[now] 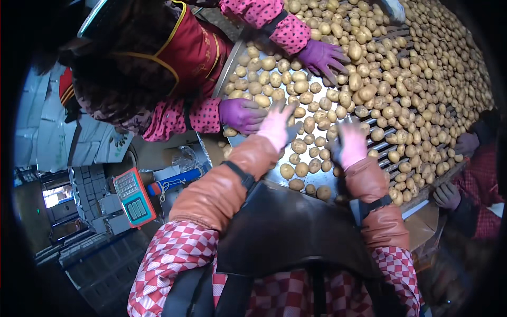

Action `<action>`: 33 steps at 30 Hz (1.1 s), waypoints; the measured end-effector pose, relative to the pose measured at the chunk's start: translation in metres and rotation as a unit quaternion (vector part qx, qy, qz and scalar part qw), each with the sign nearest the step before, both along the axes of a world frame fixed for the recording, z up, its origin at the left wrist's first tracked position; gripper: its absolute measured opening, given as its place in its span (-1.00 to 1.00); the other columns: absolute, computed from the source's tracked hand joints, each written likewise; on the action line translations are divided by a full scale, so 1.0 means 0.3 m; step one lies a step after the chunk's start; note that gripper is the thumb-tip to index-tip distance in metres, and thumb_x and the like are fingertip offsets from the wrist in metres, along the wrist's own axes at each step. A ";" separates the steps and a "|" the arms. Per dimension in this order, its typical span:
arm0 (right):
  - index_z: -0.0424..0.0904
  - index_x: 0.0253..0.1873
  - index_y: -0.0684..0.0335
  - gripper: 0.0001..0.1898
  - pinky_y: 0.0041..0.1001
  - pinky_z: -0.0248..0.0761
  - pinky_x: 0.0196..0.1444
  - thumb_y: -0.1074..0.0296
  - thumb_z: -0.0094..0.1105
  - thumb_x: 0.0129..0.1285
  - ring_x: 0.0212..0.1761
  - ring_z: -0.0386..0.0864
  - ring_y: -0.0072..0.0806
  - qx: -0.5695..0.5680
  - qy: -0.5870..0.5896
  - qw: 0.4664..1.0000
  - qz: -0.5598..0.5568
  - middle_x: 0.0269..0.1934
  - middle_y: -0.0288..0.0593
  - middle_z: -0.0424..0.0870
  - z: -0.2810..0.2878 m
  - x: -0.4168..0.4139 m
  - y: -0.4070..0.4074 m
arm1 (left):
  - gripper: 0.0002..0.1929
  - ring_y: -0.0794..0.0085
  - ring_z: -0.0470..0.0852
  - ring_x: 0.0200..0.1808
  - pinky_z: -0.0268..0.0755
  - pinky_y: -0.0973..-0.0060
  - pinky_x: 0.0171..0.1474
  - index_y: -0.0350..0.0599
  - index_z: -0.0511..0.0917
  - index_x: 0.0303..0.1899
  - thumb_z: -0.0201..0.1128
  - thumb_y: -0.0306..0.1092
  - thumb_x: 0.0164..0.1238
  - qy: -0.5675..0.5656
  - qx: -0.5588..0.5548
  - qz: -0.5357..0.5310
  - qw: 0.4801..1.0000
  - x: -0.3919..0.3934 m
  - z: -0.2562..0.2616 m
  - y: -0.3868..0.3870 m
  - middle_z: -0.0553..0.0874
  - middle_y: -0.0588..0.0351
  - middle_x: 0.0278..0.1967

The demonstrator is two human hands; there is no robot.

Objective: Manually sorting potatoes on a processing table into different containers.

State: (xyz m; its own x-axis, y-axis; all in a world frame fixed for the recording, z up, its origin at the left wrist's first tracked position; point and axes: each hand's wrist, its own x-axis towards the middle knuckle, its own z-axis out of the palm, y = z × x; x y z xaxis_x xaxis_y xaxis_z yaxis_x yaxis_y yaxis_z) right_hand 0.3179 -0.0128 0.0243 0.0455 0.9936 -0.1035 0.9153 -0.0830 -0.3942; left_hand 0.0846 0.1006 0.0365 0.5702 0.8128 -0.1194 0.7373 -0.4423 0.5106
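My left hand (277, 121), in a pink and grey work glove, reaches over potatoes (307, 125) on the metal tray (283, 156). Its fingers are spread and I see nothing held in them. My right hand (351, 144), gloved alike, is at the tray's right side, where the slatted bars (383, 136) begin. Motion blurs it, and its fingertips and palm are hidden, so whether it grips a potato is unclear. Loose potatoes (307, 168) lie on the metal between my forearms.
Beside my left hand, a co-worker's purple-gloved hand (243, 115) rests at the tray; the other glove (324, 59) touches potatoes farther up. Another person's gloved hand (447, 196) is at the right edge. A potato heap (431, 79) covers the bars. Lower left stands a digital scale (134, 198).
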 end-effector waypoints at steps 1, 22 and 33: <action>0.41 0.32 0.21 -0.33 0.06 0.23 0.40 0.18 0.38 0.09 0.39 0.28 0.25 0.024 -0.006 0.999 0.044 0.39 0.20 0.33 -0.038 -0.055 -0.044 | -0.42 -0.13 0.36 0.38 0.22 -0.01 0.42 0.03 0.48 0.29 0.34 -0.05 0.26 0.088 0.011 -0.030 0.996 0.068 -0.013 0.000 0.48 -0.20 0.27; 0.70 0.10 0.26 -0.73 -0.41 0.55 0.09 0.42 0.27 0.34 -0.01 0.72 -0.34 0.021 0.421 0.880 -0.220 -0.07 0.05 0.76 0.012 0.091 -0.037 | -0.32 -0.13 0.16 0.51 -0.06 -0.31 0.44 0.35 0.39 0.40 0.23 0.25 0.27 0.196 0.009 -0.085 0.977 0.236 0.013 0.059 0.23 -0.13 0.49; 0.45 0.37 0.15 -0.34 -0.16 0.33 0.39 0.33 0.43 0.13 0.40 0.38 0.07 0.082 0.001 0.997 -0.009 0.41 0.13 0.35 -0.146 0.113 0.350 | -0.18 -0.09 0.06 0.57 0.04 -0.29 0.45 0.38 0.35 0.43 0.42 -0.27 0.04 0.148 -0.172 -0.155 0.962 -0.004 0.029 -0.268 0.15 0.07 0.55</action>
